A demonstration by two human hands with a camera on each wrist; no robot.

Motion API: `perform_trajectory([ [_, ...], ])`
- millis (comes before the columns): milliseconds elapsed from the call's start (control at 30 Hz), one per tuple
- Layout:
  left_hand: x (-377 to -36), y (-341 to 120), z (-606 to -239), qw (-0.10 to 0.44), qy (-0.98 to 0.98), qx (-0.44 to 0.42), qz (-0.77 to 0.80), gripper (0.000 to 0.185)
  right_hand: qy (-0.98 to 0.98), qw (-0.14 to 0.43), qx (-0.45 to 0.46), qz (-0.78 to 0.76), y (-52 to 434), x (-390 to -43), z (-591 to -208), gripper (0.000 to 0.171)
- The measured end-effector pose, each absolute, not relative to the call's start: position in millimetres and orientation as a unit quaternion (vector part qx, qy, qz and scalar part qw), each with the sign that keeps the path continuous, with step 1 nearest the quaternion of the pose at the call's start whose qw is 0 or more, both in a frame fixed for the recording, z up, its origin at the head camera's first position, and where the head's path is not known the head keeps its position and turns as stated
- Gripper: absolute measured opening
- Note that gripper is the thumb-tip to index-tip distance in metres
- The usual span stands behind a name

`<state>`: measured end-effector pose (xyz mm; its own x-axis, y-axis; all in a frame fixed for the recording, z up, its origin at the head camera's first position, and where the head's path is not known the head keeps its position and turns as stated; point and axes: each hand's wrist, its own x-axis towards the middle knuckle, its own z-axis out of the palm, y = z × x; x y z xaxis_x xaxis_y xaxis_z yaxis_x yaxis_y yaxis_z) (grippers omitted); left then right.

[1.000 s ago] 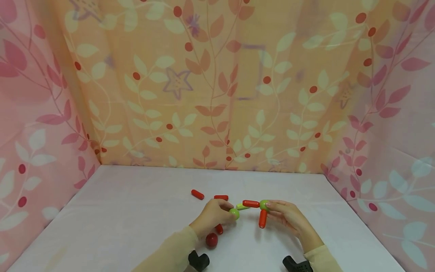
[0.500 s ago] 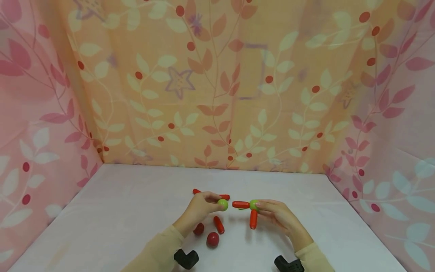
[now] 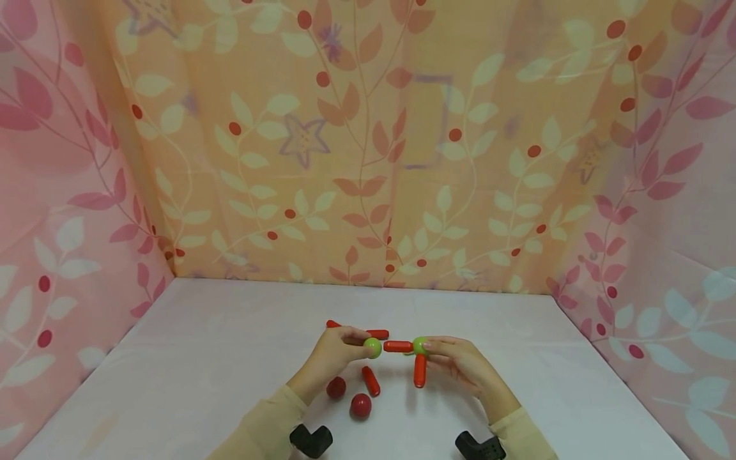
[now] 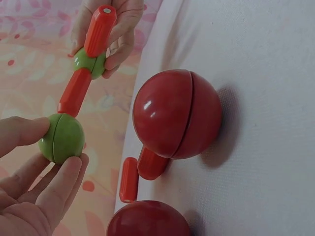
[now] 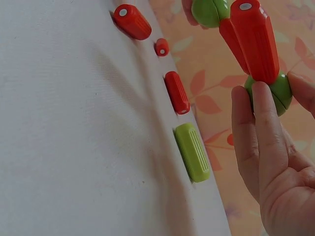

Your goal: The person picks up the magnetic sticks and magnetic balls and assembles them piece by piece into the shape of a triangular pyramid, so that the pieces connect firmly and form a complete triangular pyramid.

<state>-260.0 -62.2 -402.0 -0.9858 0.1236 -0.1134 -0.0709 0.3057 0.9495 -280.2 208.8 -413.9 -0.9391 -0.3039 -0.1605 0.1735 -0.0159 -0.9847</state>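
My left hand [image 3: 330, 355] pinches a green ball [image 4: 62, 138] between thumb and fingertips above the table. Opposite it, my right hand [image 3: 462, 365] grips a second green ball [image 5: 279, 93], from which two red rods stick out. One rod [image 3: 398, 346] points toward the left hand's ball; its end is very close, and I cannot tell whether they touch. The other rod [image 3: 420, 372] hangs downward in the head view. A pale end dot shows on that rod in both wrist views.
On the white table [image 3: 230, 383] lie two dark red balls [image 3: 361, 406] and a loose red rod [image 3: 370, 381] near the left forearm. Behind the hands are two more red rods [image 3: 377, 334] and a green rod [image 5: 192, 152]. Patterned cloth walls [image 3: 368, 160] enclose the table.
Both hands have shifted left, each keeping its ball. The left hand has also risen slightly, uncovering a red ball and rod. The gap between the right hand's rod and the left ball has narrowed.
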Motion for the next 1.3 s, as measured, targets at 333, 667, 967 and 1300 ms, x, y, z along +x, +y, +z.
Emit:
perform_trajectory([
  [333, -260.1, -62.0, -403.6, 0.078, 0.800, 0.022, 0.594, 0.035, 0.678, 0.166, -0.029, -0.715, 202.7, -279.2, -414.6, 0.046],
  [667, -258.4, -61.8, -403.0, 0.072, 0.792, 0.022, 0.605, 0.036, 0.672, 0.163, -0.030, -0.722, 201.8, -280.9, -414.4, 0.040],
  [967, -257.7, -61.2, -405.8, 0.059, 0.789, 0.020, 0.611, 0.035, 0.680, 0.154, -0.019, -0.717, 199.3, -280.5, -412.7, 0.048],
  [1300, -255.3, -58.1, -410.2, 0.050, 0.786, 0.015, 0.616, 0.037, 0.677, 0.150, -0.014, -0.720, 198.3, -278.8, -409.9, 0.045],
])
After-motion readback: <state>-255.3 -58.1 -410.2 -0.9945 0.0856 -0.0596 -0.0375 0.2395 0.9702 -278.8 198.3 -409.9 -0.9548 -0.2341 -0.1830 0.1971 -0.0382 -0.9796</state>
